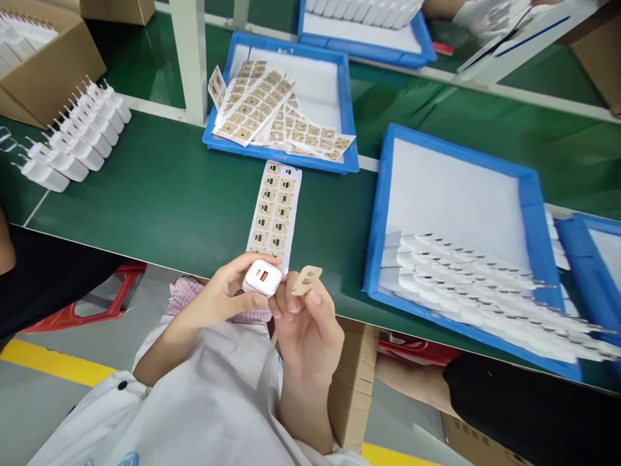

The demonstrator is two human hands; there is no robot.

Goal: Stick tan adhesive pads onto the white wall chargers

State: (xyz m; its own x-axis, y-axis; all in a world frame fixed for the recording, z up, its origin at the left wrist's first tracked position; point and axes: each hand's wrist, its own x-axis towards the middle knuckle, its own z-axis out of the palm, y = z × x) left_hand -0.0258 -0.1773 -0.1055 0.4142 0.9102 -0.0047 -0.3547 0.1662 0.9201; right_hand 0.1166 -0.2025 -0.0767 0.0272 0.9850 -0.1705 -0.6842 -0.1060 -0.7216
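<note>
My left hand is closed around a white USB charger, its port face turned up and showing a red USB port beside a smaller slot. Just to the right, my right hand pinches a tan sticker with cut-outs between thumb and finger. The sticker is held up, apart from the charger's face. Beyond both hands, a sheet of stickers lies on the green table, its near end partly hidden behind my left hand and the charger.
A blue tray at the back holds more sticker sheets. At right, another blue tray holds rows of white chargers. More chargers stand at left by a cardboard box. A co-worker's gloved hand is across the table.
</note>
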